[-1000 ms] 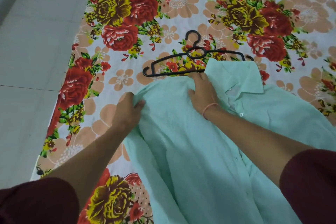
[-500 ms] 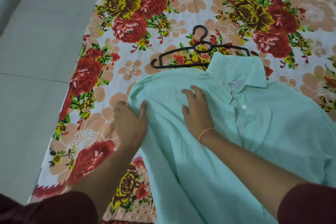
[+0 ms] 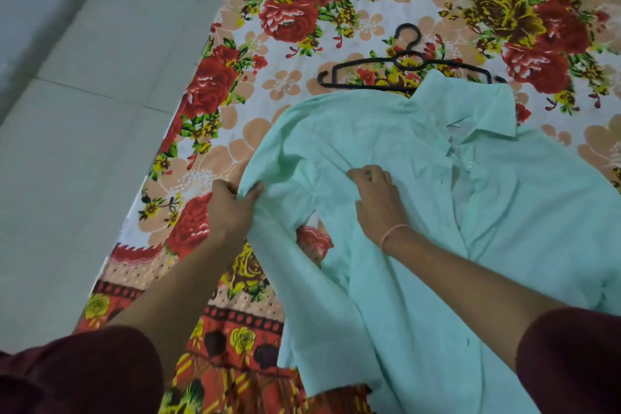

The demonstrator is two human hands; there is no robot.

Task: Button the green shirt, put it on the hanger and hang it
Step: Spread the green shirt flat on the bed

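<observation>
The light green shirt (image 3: 420,245) lies front up on a floral bedsheet, collar at the top, with white buttons showing on its placket. My left hand (image 3: 232,208) grips the shirt's left shoulder edge, thumb over the cloth. To the right, my right hand (image 3: 376,198) bunches cloth on the chest between curled fingers, left of the placket. A black plastic hanger (image 3: 400,69) lies flat just beyond the collar, its right end hidden under the collar.
The floral bedsheet (image 3: 302,27) covers the surface under the shirt. Its left edge runs diagonally beside a grey tiled floor (image 3: 84,144). Dark red sleeves cover both of my upper arms at the bottom corners.
Both hands have slid down and left from the shoulder and collar area. The left hand now grips the shoulder edge and the right has curled into the chest cloth, spreading the shoulder leftward.
</observation>
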